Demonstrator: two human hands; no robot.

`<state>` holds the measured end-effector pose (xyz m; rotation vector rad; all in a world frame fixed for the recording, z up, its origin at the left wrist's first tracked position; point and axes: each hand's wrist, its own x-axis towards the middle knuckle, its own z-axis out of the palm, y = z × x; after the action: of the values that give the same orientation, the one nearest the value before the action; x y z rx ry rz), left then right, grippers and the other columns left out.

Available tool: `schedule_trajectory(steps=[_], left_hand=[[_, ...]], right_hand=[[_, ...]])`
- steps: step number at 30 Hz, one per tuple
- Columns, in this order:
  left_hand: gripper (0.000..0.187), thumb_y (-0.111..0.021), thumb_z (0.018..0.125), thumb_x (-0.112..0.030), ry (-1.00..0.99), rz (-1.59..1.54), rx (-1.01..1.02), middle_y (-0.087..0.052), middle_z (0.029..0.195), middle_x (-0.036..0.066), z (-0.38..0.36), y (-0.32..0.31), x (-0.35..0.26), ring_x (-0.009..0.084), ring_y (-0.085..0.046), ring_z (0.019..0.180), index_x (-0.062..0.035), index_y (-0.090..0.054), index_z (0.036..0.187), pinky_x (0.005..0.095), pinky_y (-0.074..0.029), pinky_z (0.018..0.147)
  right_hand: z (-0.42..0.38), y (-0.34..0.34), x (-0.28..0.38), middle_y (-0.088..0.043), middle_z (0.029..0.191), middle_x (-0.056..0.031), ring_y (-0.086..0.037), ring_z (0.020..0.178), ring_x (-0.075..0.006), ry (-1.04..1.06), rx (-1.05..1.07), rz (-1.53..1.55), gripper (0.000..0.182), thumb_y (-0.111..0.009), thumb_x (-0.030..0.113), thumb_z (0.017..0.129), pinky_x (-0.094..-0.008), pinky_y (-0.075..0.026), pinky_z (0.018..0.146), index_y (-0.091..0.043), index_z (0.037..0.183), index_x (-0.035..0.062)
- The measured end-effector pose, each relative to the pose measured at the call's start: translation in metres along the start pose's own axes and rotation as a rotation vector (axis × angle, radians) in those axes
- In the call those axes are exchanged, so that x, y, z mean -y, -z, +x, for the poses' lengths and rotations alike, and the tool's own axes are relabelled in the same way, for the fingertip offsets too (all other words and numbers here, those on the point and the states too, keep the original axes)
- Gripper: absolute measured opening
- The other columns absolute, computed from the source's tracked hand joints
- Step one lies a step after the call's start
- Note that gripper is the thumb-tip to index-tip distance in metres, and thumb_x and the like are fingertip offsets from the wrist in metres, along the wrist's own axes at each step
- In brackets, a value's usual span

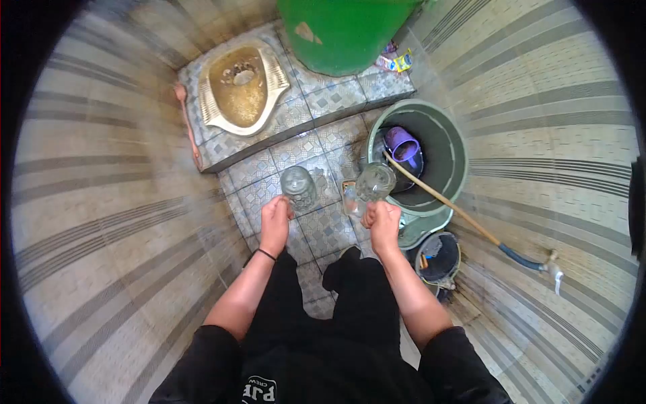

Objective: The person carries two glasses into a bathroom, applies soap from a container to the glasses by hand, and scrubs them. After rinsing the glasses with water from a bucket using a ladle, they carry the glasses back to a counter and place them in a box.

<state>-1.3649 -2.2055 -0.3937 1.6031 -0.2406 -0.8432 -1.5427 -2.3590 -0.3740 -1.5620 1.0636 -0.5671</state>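
My left hand [276,217] is closed round the handle of a clear glass mug [298,187], held out over the tiled floor. Level with it, my right hand [382,221] grips a second clear glass mug [377,180] by its handle. This mug overlaps the near left rim of a large green-grey tub [459,145] in this view. Below and left of the right mug, a small rectangular container [351,199] with an orange-brown edge shows on the floor, partly covered by the mug.
Inside the tub lies a purple dipper [402,144]; a tan hose [444,200] runs into it from the wall tap [552,266]. A dark bucket [441,256] stands nearer me. On the raised step are a squat toilet [277,79] and a green barrel [343,34]. A long-handled brush [188,124] leans left.
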Motion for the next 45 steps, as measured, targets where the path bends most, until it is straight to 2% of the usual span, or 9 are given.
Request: schedule_trajectory(steps=[2,5,6,8,10,13,25,39,45], left_hand=[[0.028,-0.041,0.093,-0.012,-0.049,0.138,-0.004,-0.045,0.06,0.003,-0.049,0.005,-0.04,0.0123,-0.045,0.056,-0.0014,-0.044,0.067,0.0281,-0.039,0.054],[0.03,-0.041,0.093,-0.013,-0.081,0.273,-0.043,-0.04,0.059,0.0,-0.105,0.006,-0.117,0.0105,-0.038,0.055,-0.005,-0.042,0.064,0.0276,-0.039,0.056],[0.03,-0.041,0.093,-0.013,-0.046,0.102,-0.057,-0.038,0.059,0.0,-0.12,0.01,-0.138,0.0103,-0.036,0.055,-0.0064,-0.041,0.063,0.0281,-0.039,0.057],[0.03,-0.039,0.092,-0.012,0.06,-0.251,-0.064,-0.033,0.059,0.0,-0.15,0.018,-0.173,0.011,-0.034,0.056,-0.0087,-0.035,0.062,0.0306,-0.041,0.062],[0.03,-0.038,0.091,-0.012,0.023,-0.262,-0.053,-0.033,0.059,0.0,-0.184,0.031,-0.2,0.0112,-0.034,0.056,-0.0088,-0.035,0.062,0.0316,-0.041,0.064],[0.029,-0.035,0.091,-0.012,-0.015,-0.223,-0.018,-0.033,0.059,0.0,-0.227,0.047,-0.236,0.0119,-0.034,0.057,-0.0081,-0.034,0.062,0.033,-0.042,0.067],[0.03,-0.042,0.094,-0.013,0.0,-0.355,-0.165,-0.043,0.063,-0.001,-0.375,0.125,-0.259,0.0071,-0.04,0.062,-0.0029,-0.047,0.065,0.0242,-0.038,0.062],[0.026,-0.047,0.094,-0.016,-0.185,-0.357,-0.912,-0.04,0.066,-0.004,-0.469,0.087,-0.244,0.0049,-0.036,0.063,-0.0015,-0.047,0.072,0.0237,-0.029,0.056],[0.032,-0.043,0.097,-0.018,-0.226,-0.609,-1.059,-0.042,0.065,-0.001,-0.52,0.059,-0.232,0.0088,-0.038,0.062,-0.0055,-0.043,0.068,0.0252,-0.031,0.058]], right_hand=[[-0.02,0.026,0.051,-0.036,0.048,-0.0108,-0.037,0.046,-0.0111,-0.041,0.02,-0.029,0.031,-0.052,0.011,0.083,-0.0358,-0.031,0.045,-0.045,0.056,-0.0039],[-0.037,0.055,0.117,-0.038,0.047,-0.0075,-0.038,0.046,-0.0105,-0.366,0.203,0.398,0.033,-0.051,0.013,0.083,-0.0339,-0.03,0.044,-0.044,0.055,-0.003],[-0.046,0.062,0.144,-0.04,0.047,-0.0012,-0.036,0.046,-0.0079,0.0,0.202,-0.145,0.033,-0.05,0.013,0.082,-0.0308,-0.029,0.044,-0.043,0.052,0.0014],[-0.06,0.076,0.182,-0.04,0.047,-0.0002,-0.036,0.046,-0.0073,-0.056,0.299,-0.047,0.033,-0.05,0.013,0.082,-0.0301,-0.029,0.044,-0.043,0.051,0.0022],[-0.076,0.08,0.225,-0.041,0.048,-0.0006,-0.037,0.046,-0.0068,-0.184,0.413,0.077,0.032,-0.053,0.012,0.08,-0.0301,-0.03,0.044,-0.042,0.052,0.001],[-0.099,0.08,0.264,-0.042,0.048,-0.0002,-0.037,0.046,-0.007,-0.016,0.557,-0.076,0.032,-0.054,0.012,0.08,-0.0301,-0.031,0.045,-0.042,0.053,0.0004],[-0.21,0.019,0.34,-0.037,0.052,0.0035,-0.03,0.047,-0.0069,-0.199,0.807,0.482,0.034,-0.052,0.007,0.088,-0.0266,-0.024,0.046,-0.042,0.055,0.0038],[-0.211,-0.037,0.379,-0.045,0.053,0.0016,-0.037,0.048,-0.006,-0.09,1.466,0.054,0.027,-0.05,0.008,0.085,-0.0253,-0.028,0.045,-0.052,0.059,-0.0004],[-0.241,-0.064,0.38,-0.046,0.05,0.0023,-0.039,0.047,-0.0058,0.054,1.732,-0.236,0.031,-0.055,0.011,0.083,-0.0275,-0.031,0.045,-0.05,0.054,0.0017]])
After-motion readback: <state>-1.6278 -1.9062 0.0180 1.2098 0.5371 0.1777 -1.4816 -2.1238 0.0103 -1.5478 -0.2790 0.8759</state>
